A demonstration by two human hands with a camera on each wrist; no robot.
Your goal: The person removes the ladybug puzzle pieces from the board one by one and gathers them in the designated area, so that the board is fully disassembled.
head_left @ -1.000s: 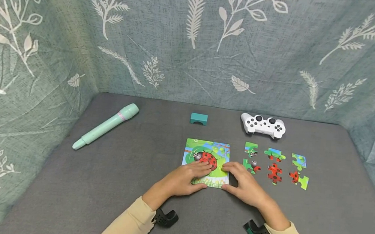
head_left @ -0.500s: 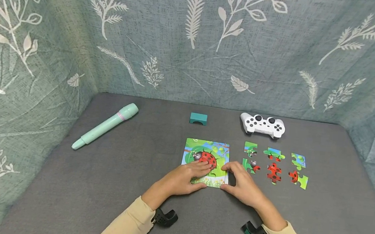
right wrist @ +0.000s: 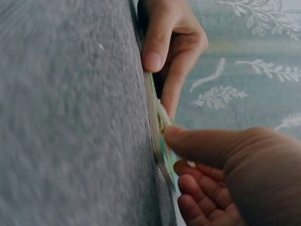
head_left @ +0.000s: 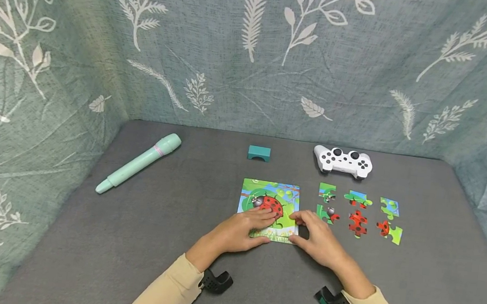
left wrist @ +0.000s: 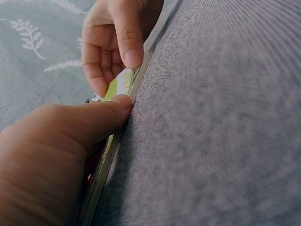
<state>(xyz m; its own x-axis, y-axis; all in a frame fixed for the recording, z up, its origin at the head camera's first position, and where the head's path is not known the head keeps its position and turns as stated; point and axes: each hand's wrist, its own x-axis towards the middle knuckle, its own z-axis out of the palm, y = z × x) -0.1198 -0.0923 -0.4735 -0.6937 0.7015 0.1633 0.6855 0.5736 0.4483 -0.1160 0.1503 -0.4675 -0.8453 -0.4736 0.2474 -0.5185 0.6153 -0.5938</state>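
Note:
A square ladybug puzzle board [head_left: 246, 185] lies flat at the middle of the table. My left hand [head_left: 242, 231] rests on it, fingers stretched over the picture and thumb at the front edge. My right hand [head_left: 318, 240] is at the board's front right corner. Between its thumb and fingertips it pinches a green and white puzzle piece [left wrist: 111, 90], which tilts up from the board in the left wrist view. The right wrist view shows the board's edge [right wrist: 153, 106] and the right thumb against the piece; the piece's outline is partly hidden by the fingers.
Several loose puzzle pieces [head_left: 357, 223] lie in two rows right of the board. Behind them is a white game controller [head_left: 343, 162]. A teal arch block [head_left: 259, 153] stands behind the board. A mint-green pen-shaped object [head_left: 138, 164] lies at the left.
My right thumb has moved slightly away from me, onto the board's front right corner. The left hand stays in place on the board.

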